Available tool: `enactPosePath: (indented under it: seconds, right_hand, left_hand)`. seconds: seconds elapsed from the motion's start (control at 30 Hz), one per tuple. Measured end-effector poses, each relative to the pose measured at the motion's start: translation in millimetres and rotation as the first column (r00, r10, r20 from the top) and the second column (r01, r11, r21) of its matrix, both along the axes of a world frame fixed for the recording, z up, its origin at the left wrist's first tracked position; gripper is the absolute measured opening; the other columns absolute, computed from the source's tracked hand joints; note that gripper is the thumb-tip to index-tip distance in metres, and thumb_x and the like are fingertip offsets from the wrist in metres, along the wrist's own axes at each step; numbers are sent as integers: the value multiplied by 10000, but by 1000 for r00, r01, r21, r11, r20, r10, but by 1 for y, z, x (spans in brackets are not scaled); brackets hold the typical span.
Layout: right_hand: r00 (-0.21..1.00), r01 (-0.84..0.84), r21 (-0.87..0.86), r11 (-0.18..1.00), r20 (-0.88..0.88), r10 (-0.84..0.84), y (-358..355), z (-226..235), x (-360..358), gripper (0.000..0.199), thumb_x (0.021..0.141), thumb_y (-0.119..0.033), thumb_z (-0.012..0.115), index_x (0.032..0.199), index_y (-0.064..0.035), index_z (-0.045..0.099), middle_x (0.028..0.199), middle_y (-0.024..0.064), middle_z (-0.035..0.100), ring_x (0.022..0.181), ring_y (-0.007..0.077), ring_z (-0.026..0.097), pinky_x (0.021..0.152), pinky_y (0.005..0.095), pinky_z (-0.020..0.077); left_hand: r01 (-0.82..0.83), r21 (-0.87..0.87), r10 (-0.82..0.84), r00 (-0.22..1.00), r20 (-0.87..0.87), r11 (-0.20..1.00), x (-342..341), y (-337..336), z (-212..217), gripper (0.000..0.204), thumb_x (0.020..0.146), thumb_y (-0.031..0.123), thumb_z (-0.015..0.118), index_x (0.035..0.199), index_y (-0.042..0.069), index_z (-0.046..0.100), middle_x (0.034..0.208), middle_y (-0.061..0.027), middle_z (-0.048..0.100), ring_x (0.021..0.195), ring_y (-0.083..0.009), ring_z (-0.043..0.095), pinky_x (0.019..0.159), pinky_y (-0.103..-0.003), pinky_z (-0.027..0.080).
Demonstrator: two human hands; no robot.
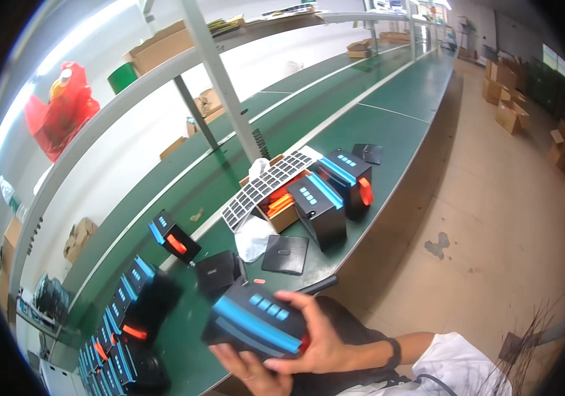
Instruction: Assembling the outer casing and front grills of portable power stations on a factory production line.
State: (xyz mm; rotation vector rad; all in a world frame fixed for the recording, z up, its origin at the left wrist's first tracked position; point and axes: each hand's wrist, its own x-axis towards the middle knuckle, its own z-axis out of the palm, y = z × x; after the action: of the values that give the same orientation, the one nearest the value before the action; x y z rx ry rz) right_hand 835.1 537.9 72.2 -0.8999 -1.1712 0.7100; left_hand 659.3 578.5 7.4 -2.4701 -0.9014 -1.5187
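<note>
Both my hands hold one black box-shaped device (252,323) with a blue stripe, small blue buttons and an orange part, low in the view. My right hand (322,336) wraps its right end from above. My left hand (249,369) supports it from beneath. It hovers over the near edge of the green workbench (375,125). To the left stands a row of several alike devices (124,317). One more device (173,236) sits apart on the bench, and a black cube (218,270) rests just beyond my hands.
Two more devices (335,191) stand by an open cardboard box (279,204) with orange parts, under a sheet of small black pads (266,185). Flat black plates (285,254) and a white bag (252,237) lie nearby. Cardboard boxes (510,112) stand on the floor at right.
</note>
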Motion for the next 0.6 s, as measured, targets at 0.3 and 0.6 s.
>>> enactPosePath:
  seconds: [0.3,0.6]
  right_hand:
    - [985,85,-10,996,-147,-85,5,-6,23,1077,708,-155,918,1509,-12,212,1370,184,460,1222,268,581,1020,383,509]
    - [802,-522,-120,844,266,534,27,-3,-23,1012,646,-268,969,1464,-3,435,1322,165,588,1168,228,641,1024,353,511]
  left_hand:
    - [188,-224,-191,982,7,956,-11,-19,-28,1223,650,322,965,1590,27,239,1591,-325,259,1444,-516,314,1159,-560,323]
    - [569,-639,-129,790,599,517,-107,-3,34,1244,670,377,951,1592,-29,221,1598,-221,357,1478,-313,370,1217,-440,281]
